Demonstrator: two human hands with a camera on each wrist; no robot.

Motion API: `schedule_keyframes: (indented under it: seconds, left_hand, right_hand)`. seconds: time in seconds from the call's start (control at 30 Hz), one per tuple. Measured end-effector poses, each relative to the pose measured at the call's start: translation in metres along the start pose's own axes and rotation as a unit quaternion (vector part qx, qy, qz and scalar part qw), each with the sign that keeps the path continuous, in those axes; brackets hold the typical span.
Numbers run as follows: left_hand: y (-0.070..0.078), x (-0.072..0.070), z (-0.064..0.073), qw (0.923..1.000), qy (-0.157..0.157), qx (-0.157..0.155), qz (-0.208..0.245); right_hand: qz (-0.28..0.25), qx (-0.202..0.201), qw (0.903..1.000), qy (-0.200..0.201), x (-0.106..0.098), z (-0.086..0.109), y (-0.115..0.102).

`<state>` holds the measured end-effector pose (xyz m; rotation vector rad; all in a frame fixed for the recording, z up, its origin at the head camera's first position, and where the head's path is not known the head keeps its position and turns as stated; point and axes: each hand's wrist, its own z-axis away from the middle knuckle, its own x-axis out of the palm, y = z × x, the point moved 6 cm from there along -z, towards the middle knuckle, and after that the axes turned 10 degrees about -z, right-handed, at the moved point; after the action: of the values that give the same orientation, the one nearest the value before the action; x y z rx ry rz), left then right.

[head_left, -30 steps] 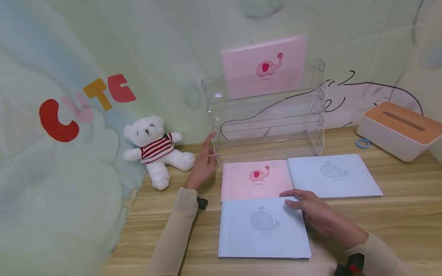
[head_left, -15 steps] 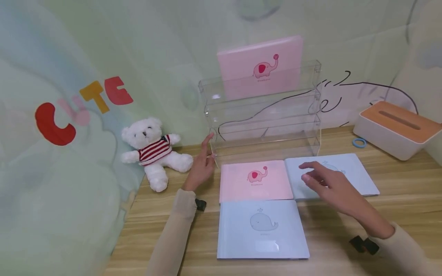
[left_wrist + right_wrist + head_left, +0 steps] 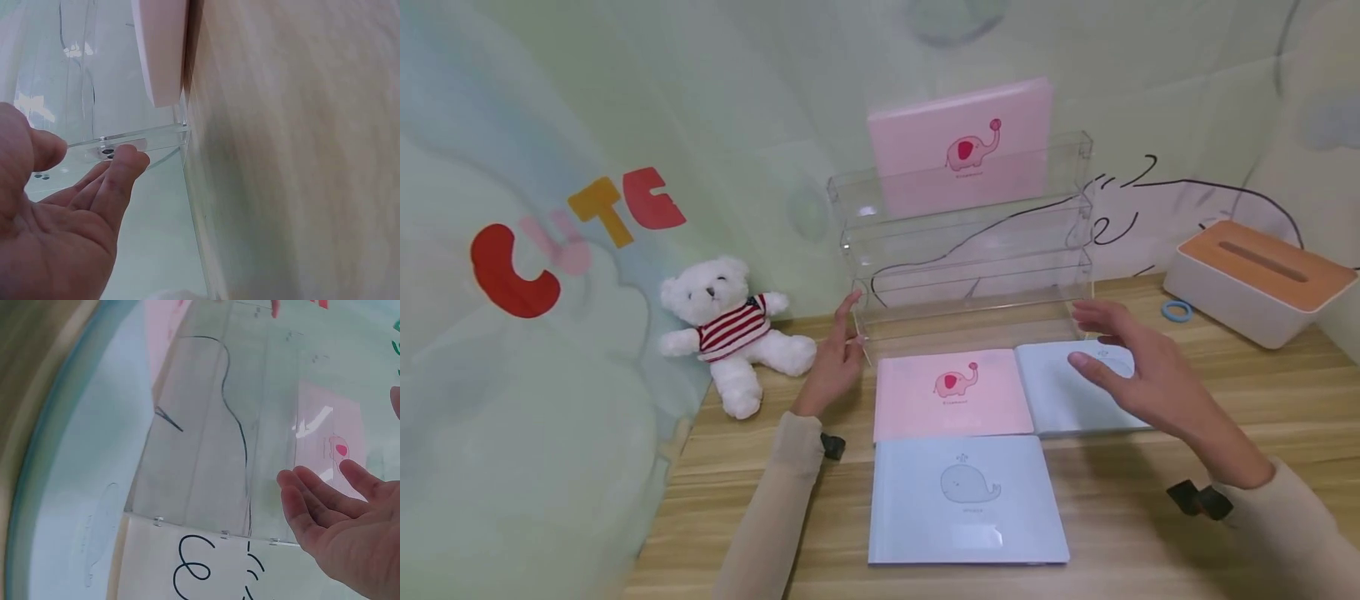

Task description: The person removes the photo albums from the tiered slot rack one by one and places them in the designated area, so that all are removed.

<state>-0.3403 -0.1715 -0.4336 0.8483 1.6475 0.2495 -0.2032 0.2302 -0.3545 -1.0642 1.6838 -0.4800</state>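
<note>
A clear acrylic rack [image 3: 970,275] with several tiers stands at the back of the table. My left hand [image 3: 831,367] touches the rack's left side panel [image 3: 125,134] with its fingertips. Near the rack's right end, my right hand [image 3: 1142,375] hovers with fingers spread and slightly bent, holding nothing. Below it lies a blue whale book [image 3: 1052,392], partly hidden by the hand. Beside that book, a pink elephant book [image 3: 910,400] lies flat. Another blue whale book [image 3: 917,517] lies in front of it. A pink elephant book [image 3: 917,142] stands upright in the top tier.
A white teddy bear [image 3: 733,333] in a striped shirt sits left of the rack. To the right stand a tissue box [image 3: 1225,300] with an orange lid and a small blue ring [image 3: 1167,311]. A printed cloth backdrop [image 3: 737,100] hangs behind the table [image 3: 1120,533].
My right hand has left the front blue book and moved right and forward over the other blue book, towards the rack's right end. My left hand has stayed at the rack's side.
</note>
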Motion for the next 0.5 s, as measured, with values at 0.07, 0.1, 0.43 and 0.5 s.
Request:
schedule_keyframes:
  seconds: [0.07,0.1,0.43,0.5]
  left_hand:
    - [0.0,0.0,0.0,1.0,0.0,0.0,0.0]
    - [0.0,0.0,0.0,1.0,0.0,0.0,-0.001]
    - [0.0,0.0,-0.002,0.9999,0.002,0.008,-0.011]
    - [0.0,0.0,-0.002,0.9999,0.003,0.008,-0.012]
  right_hand:
    - [-0.023,-0.001,0.9997,0.006,-0.005,-0.007,0.0]
    - [-0.034,0.001,0.9994,0.007,-0.007,-0.011,-0.001]
    - [-0.089,0.007,0.9942,0.06,-0.028,-0.054,-0.021]
    - [-0.089,0.001,0.9936,0.069,-0.032,-0.062,-0.026]
